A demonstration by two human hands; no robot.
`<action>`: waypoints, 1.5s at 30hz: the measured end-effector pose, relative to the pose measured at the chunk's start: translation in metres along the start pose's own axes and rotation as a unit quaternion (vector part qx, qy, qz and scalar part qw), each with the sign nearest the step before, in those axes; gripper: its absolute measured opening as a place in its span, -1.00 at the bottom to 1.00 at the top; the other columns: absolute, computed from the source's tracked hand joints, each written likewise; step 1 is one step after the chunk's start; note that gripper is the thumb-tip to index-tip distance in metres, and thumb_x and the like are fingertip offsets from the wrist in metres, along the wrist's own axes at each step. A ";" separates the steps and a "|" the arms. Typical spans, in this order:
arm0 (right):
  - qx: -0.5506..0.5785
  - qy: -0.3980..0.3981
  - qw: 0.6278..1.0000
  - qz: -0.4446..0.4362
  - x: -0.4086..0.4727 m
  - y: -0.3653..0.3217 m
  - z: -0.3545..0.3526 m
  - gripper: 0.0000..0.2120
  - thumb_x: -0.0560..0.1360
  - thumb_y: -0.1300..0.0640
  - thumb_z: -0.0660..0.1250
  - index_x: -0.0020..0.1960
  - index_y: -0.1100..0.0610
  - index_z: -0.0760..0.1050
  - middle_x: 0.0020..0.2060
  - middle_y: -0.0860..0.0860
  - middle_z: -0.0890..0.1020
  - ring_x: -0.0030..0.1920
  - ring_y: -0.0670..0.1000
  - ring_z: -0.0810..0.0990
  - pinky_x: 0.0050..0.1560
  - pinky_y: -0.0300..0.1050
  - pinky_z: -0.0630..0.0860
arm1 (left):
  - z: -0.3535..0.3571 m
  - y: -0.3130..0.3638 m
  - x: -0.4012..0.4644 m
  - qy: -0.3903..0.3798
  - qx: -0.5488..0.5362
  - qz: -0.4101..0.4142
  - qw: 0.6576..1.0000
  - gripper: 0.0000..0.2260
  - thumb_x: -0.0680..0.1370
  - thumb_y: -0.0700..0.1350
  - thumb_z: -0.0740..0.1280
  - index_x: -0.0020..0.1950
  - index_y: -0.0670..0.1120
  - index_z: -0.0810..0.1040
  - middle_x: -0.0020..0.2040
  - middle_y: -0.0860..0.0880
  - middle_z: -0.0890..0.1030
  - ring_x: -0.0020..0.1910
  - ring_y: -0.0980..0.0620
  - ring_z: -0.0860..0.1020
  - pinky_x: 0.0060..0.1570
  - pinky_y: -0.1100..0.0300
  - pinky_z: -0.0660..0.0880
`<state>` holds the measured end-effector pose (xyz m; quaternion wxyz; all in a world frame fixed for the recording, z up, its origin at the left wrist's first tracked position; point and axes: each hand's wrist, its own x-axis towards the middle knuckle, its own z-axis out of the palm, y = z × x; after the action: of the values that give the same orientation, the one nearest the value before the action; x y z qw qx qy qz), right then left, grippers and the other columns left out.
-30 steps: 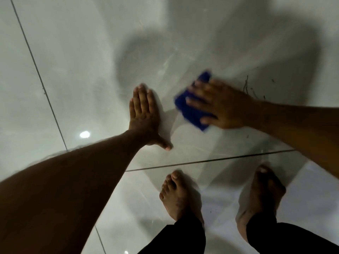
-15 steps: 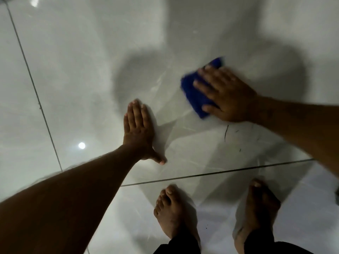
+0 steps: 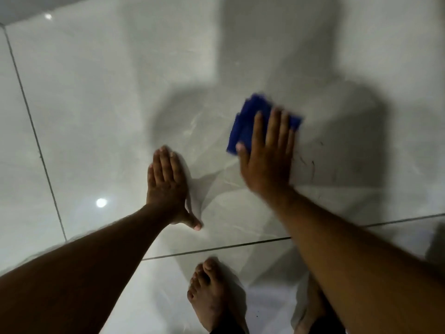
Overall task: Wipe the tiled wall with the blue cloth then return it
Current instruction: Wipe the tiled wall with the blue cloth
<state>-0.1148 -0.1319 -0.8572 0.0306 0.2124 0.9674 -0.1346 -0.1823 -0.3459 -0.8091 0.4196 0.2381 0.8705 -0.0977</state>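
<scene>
A folded blue cloth lies flat against the glossy grey tiled wall. My right hand presses on it with fingers spread and pointing up, so only the cloth's upper and left parts show. My left hand rests flat on the wall to the lower left of the cloth, fingers together, thumb out, holding nothing. Thin dark scratch-like marks sit on the tile just right of my right hand.
A dark grout line marks where the wall meets the pale floor. My bare left foot stands below it; the right foot is mostly hidden behind my right forearm. A vertical grout line runs at the left. Light reflections dot the tile.
My right hand has turned from pointing left to pointing up and slid the cloth slightly up the wall. The view has tilted upward. My left hand stays pressed on the wall.
</scene>
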 end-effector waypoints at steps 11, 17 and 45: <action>-0.097 -0.093 0.933 -0.334 0.012 0.160 -0.048 -0.31 0.58 -0.25 0.05 0.57 0.11 0.07 0.56 0.23 0.13 0.56 0.26 0.07 0.50 0.27 0.09 | -0.013 0.022 -0.002 0.004 0.051 -0.057 0.997 0.69 -0.24 0.48 0.49 0.26 -0.34 -0.65 0.45 -0.44 -0.42 0.44 -0.40 -0.41 0.48 -0.23 -0.20; 0.006 -0.067 0.998 0.005 -0.079 0.052 -0.022 -0.27 0.53 -0.20 0.17 0.57 0.14 0.08 0.55 0.27 0.11 0.55 0.31 0.05 0.50 0.27 0.00 | -0.028 0.049 0.001 0.063 0.092 0.010 0.994 0.63 -0.17 0.51 0.47 0.45 -0.33 -0.42 0.52 -0.41 -0.26 0.52 -0.35 -0.27 0.49 -0.17 -0.21; 0.082 -0.011 0.950 0.302 -0.079 0.036 -0.017 -0.27 0.52 -0.19 0.18 0.55 0.18 0.12 0.53 0.32 0.12 0.54 0.35 0.06 0.50 0.32 0.03 | -0.044 0.083 0.026 0.090 0.153 0.107 0.978 0.58 -0.13 0.57 0.39 0.51 -0.32 -0.30 0.55 -0.37 -0.21 0.54 -0.32 -0.21 0.51 -0.15 -0.18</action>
<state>-0.0277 -0.1279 -0.8409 0.0630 0.4946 0.8433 -0.2007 -0.1848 -0.2490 -0.7990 0.3060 0.3990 0.8489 -0.1629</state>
